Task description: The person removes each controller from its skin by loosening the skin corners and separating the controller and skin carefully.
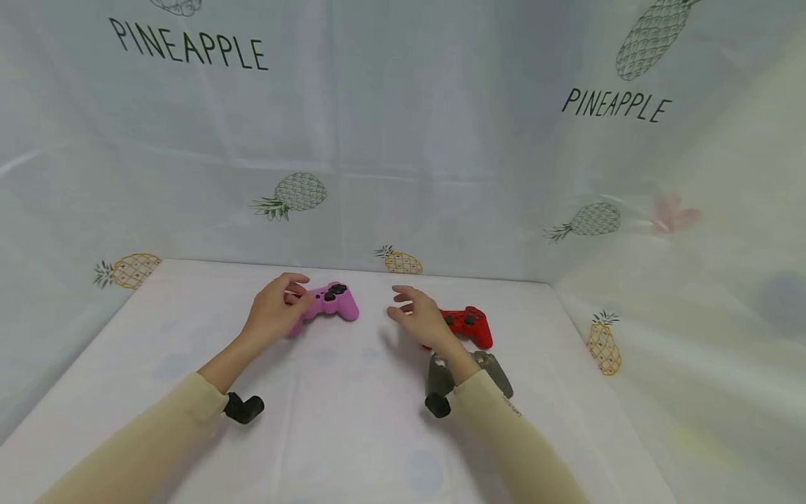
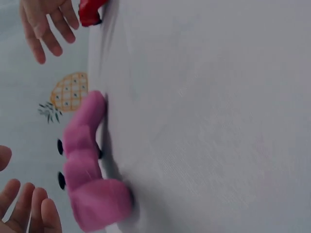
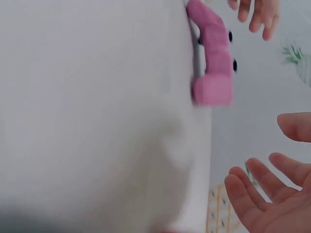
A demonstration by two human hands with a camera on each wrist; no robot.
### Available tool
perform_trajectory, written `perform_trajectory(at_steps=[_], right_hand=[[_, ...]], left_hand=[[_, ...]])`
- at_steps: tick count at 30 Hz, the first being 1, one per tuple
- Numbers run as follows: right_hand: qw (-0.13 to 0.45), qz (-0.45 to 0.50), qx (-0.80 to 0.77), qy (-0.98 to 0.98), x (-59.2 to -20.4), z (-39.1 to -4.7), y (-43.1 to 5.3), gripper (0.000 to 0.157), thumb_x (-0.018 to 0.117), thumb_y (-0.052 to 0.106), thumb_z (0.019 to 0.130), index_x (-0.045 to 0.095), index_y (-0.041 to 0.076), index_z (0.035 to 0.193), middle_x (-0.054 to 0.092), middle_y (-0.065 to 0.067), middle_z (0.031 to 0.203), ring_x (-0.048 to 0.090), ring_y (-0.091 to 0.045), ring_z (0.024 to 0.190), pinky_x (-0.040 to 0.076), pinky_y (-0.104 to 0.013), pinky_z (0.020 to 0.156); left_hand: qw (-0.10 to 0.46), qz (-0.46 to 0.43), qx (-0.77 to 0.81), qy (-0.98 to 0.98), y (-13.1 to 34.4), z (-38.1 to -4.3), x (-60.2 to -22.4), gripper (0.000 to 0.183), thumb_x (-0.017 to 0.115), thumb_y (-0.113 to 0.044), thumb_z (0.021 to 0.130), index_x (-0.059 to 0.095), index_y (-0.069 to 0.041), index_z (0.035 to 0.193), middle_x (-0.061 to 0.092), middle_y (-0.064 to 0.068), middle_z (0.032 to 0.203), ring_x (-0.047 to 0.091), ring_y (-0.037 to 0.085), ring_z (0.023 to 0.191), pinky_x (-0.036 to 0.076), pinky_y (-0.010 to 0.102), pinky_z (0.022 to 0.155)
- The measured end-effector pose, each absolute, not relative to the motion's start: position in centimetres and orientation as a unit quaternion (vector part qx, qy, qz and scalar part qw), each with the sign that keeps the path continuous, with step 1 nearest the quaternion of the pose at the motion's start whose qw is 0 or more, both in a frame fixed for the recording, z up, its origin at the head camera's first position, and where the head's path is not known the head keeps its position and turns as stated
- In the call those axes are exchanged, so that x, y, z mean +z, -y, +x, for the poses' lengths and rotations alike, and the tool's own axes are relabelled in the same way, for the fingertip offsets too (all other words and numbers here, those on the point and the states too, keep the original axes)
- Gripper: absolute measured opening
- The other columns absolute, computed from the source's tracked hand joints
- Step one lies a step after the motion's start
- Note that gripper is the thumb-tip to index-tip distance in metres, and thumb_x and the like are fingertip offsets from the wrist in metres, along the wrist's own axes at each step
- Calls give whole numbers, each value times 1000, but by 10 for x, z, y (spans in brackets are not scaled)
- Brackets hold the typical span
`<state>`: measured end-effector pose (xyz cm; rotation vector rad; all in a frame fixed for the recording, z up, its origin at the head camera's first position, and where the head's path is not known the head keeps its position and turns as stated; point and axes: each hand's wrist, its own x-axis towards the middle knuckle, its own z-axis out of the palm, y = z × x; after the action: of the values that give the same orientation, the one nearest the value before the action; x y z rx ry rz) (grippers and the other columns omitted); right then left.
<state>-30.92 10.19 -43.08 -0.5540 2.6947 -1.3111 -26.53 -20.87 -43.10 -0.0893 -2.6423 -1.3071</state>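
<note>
A pink game controller (image 1: pixel 343 304) lies on the white-covered table, thumbsticks up. My left hand (image 1: pixel 273 308) hovers at its left end and overlaps it in the head view. From the left wrist, the relaxed fingers (image 2: pixel 22 208) appear above the controller and apart from it. My right hand (image 1: pixel 423 320) hangs over the table with loose, spread fingers and holds nothing. It partly hides a red game controller (image 1: pixel 480 327). Under the right wrist lies a dark grey controller (image 1: pixel 494 373), its middle covered by the forearm.
Behind the table hangs a pale curtain (image 1: pixel 403 140) printed with pineapples, and it continues down the right side. The table's back edge runs just beyond the controllers. Black wrist-worn devices show by the left sleeve (image 1: pixel 138 441) and the right sleeve (image 1: pixel 510 434).
</note>
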Motion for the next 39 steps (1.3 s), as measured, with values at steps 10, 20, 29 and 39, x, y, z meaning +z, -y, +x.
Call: perform_trajectory(at_steps=[10, 20, 29, 39], right_hand=[[104, -172, -432, -879, -444, -321, -38, 57, 64, 27, 104, 51, 7, 156, 62, -17, 144, 65, -33, 127, 52, -48, 107], [87, -124, -428, -891, -452, -337, 6, 58, 56, 34, 103, 53, 6, 154, 65, -18, 141, 61, -31, 129, 49, -46, 110], [79, -83, -422, -899, -450, -347, 27, 56, 55, 37, 105, 56, 5, 151, 62, -17, 148, 58, -29, 137, 44, -43, 116], [108, -57, -402, -907, -448, -352, 31, 56, 52, 40, 108, 56, 7, 152, 57, -14, 155, 50, -30, 147, 38, -44, 121]], left_hand=[[79, 60, -412, 906, 231, -271, -449, 54, 60, -37, 107, 52, 0, 145, 57, 25, 133, 58, 41, 117, 48, 56, 97], [17, 113, -400, 909, 243, -277, -458, 67, 50, -46, 108, 41, 6, 151, 56, 37, 139, 56, 50, 126, 45, 61, 102], [-23, 144, -398, 906, 240, -284, -459, 74, 46, -58, 107, 42, 2, 150, 60, 32, 139, 66, 38, 108, 52, 46, 87], [-35, 140, -386, 911, 237, -291, -460, 67, 46, -54, 108, 52, 0, 146, 61, 31, 134, 64, 27, 89, 51, 28, 67]])
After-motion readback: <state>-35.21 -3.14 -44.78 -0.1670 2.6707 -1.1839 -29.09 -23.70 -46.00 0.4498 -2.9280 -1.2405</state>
